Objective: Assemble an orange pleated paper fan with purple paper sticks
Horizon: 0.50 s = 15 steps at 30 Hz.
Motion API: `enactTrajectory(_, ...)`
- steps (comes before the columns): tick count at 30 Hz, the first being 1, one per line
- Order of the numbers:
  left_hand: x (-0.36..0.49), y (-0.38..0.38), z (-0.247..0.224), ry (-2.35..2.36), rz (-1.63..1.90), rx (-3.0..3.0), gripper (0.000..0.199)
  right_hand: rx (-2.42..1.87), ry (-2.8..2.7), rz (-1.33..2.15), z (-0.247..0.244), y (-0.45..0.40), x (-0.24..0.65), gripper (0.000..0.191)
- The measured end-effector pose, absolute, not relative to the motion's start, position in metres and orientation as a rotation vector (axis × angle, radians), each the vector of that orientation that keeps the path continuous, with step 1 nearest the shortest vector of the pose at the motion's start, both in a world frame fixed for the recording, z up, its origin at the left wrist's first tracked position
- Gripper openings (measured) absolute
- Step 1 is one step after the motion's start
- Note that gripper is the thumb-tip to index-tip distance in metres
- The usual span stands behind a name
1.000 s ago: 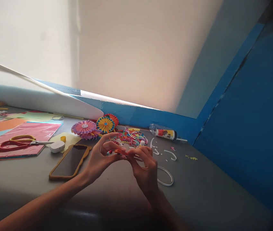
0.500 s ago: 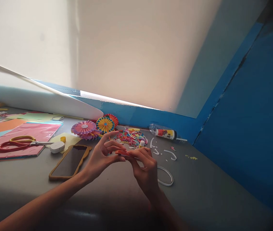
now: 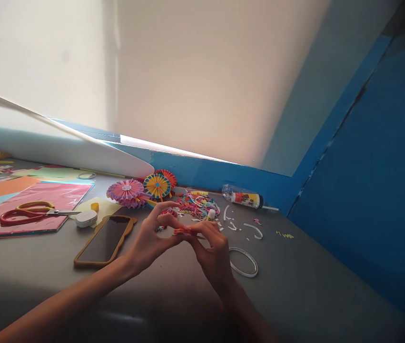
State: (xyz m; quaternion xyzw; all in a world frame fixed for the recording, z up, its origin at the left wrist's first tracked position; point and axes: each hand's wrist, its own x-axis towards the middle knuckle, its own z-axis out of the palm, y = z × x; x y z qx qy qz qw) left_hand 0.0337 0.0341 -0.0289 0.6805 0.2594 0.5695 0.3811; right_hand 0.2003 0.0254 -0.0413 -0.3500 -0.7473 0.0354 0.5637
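A small piece of folded orange-red paper [image 3: 181, 231] is pinched between my two hands, above the grey table. My left hand [image 3: 154, 232] grips its left end with thumb and forefinger. From the other side, the thumb and fingers of my right hand [image 3: 213, 250] close on the same paper and hide much of it. Just behind the hands lies a heap of colourful paper scraps [image 3: 198, 205] with a small white-capped glue tube [image 3: 211, 215] at its near edge. Pleated paper rosettes, one purple-pink [image 3: 126, 191] and one yellow [image 3: 157, 186], stand farther back.
A phone in a brown case [image 3: 104, 240] lies left of my hands, near a white earbud case [image 3: 86, 219] and red-and-yellow scissors [image 3: 27, 213] on pink paper packs [image 3: 55, 200]. At right are a white ring [image 3: 244, 263], paper strips and a glue bottle [image 3: 245, 198].
My left fingers have come down from a more spread pose and now pinch the paper's end. Both hands have drawn closer together around it.
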Motion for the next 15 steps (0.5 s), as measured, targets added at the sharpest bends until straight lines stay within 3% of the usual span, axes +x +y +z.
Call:
enactTrajectory(6, 0.035, 0.0368, -0.0276, 0.45, 1.377, 1.552, 0.078, -0.785, -1.731, 0.039, -0.0411, 0.0206, 0.2007, 0.009)
enactTrajectory(15, 0.0309, 0.0314, -0.0245, 0.595, 1.407, 1.595, 0.081, -0.778, -1.774, 0.292, -0.0395, 0.0216, 0.199, 0.013)
